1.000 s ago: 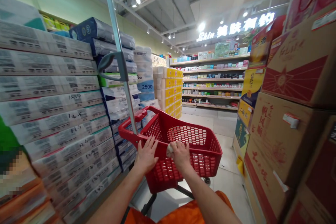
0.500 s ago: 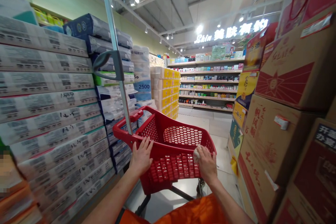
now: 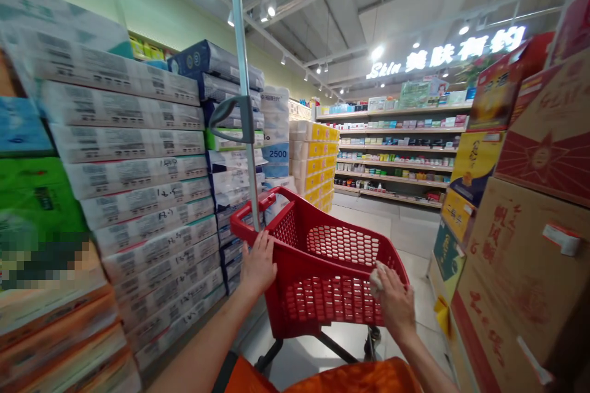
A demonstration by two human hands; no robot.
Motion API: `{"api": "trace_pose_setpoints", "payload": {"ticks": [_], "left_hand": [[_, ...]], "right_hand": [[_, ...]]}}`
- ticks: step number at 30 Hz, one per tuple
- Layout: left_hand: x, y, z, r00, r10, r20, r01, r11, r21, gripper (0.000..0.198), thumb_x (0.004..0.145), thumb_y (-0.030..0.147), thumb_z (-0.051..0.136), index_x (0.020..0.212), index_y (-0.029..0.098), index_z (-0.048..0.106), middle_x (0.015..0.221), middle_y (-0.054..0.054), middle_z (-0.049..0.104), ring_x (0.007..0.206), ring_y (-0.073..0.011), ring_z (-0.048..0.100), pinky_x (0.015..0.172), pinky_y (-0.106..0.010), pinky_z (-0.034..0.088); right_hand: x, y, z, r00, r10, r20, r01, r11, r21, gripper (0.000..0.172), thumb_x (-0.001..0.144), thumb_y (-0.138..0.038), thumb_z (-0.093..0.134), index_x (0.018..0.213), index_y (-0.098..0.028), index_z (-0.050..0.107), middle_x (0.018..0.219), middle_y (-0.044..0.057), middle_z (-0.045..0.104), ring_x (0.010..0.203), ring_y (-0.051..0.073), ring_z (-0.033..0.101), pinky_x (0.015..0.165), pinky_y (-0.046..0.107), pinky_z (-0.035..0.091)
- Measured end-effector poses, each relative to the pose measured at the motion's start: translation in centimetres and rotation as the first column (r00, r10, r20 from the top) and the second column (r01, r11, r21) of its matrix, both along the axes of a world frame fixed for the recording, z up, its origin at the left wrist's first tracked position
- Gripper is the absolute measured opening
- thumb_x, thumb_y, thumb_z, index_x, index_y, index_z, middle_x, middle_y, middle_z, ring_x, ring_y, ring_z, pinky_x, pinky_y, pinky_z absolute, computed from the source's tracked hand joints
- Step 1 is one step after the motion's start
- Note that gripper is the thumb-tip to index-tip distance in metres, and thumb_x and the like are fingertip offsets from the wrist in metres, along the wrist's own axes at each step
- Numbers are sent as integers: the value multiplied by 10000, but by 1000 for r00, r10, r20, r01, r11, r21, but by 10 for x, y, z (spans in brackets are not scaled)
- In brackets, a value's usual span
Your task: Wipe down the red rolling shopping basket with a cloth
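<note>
In front of me stands a red plastic shopping cart [image 3: 322,304] with a perforated basket, its side turned toward me. My left hand [image 3: 259,263] holds its near top rim close to the handle, fingers over the edge. My right hand [image 3: 397,301] presses a small crumpled whitish cloth [image 3: 377,279] against the rim near the basket's front corner. The cloth is mostly hidden under the fingers. A metal pole [image 3: 244,55] with a grey loop grip [image 3: 230,121] rises from the cart's handle end.
Stacked packs of paper goods [image 3: 138,153] line the left side. Cardboard cartons [image 3: 520,258] and boxed goods rise on the right. Yellow-and-white packs [image 3: 318,159] stand behind the cart. Shelves of small boxes [image 3: 396,147] run along the back. Tiled floor [image 3: 415,230] lies between.
The view has turned left, so everything sits farther right. My left hand stays on the rim near the handle. My right hand and the cloth remain by the front corner.
</note>
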State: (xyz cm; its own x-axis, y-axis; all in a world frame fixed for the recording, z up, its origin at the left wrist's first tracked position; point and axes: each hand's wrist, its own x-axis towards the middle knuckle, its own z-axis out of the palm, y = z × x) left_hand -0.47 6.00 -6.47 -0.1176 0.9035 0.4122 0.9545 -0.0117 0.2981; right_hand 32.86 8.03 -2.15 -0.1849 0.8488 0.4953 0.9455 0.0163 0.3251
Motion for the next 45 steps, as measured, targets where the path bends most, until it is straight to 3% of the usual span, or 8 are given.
{"api": "trace_pose_setpoints", "payload": {"ticks": [3,10,18,24,30,38,41,45], "left_hand": [[-10,-1,0,1000,-1,-29,0,1000,-14,623,691,175,419,1309,142,347,1412,-123,291,1316,-252,199,1030,-542,166],[-8,-4,2,1000,-14,-23,13,999,-35,667,663,203,447,1317,129,334,1421,-120,270,1316,-256,196,1023,-545,186],[-5,-1,-7,1000,-7,-5,7,1000,-4,680,670,189,429,1335,132,295,1442,-110,215,1331,-236,149,1029,-530,186],[-4,-7,-1,1000,-29,1,29,998,-60,679,691,209,421,1343,98,268,1446,-121,196,1333,-248,128,1028,-548,179],[0,-10,0,1000,-27,9,28,993,-114,639,752,240,367,1361,122,215,1463,-101,150,1343,-232,71,1035,-539,176],[4,-15,9,996,-87,38,90,991,-98,631,730,211,376,1339,86,267,1440,-125,221,1336,-247,96,1054,-537,115],[9,-16,12,985,-168,40,172,979,-109,633,721,234,399,1331,104,292,1439,-115,231,1335,-247,106,1060,-531,102],[19,-12,10,989,-141,54,147,981,-131,671,701,220,411,1344,95,265,1447,-122,201,1337,-255,95,1058,-536,96]], "right_hand": [[3,3,-1,996,-70,-62,75,994,84,439,822,-167,313,1229,-181,475,1343,91,406,1230,238,342,975,488,236],[-94,1,-22,980,195,-32,-198,973,-122,556,776,-33,265,1279,-198,435,1382,50,350,1280,189,281,1028,428,181],[-90,2,-9,992,78,-97,-90,989,-122,520,804,-70,249,1281,-175,427,1376,76,352,1264,212,310,1008,493,187],[-162,6,-27,936,337,-101,-349,925,-152,534,778,-47,297,1262,-215,448,1378,44,356,1262,186,312,1031,431,175],[-135,11,-33,949,298,-99,-304,951,-55,466,800,-107,295,1217,-207,478,1333,72,424,1226,195,364,1009,481,173],[-175,12,-35,871,457,-182,-475,877,-72,430,811,-126,272,1179,-191,484,1318,66,444,1208,174,388,1006,442,198],[-149,15,-33,893,415,-174,-432,898,-75,399,807,-141,294,1130,-197,524,1305,76,458,1189,185,410,1011,460,172],[-117,10,-22,942,275,-192,-290,955,-57,377,814,-168,321,1117,-184,545,1289,92,473,1179,197,419,1004,461,184]]}}
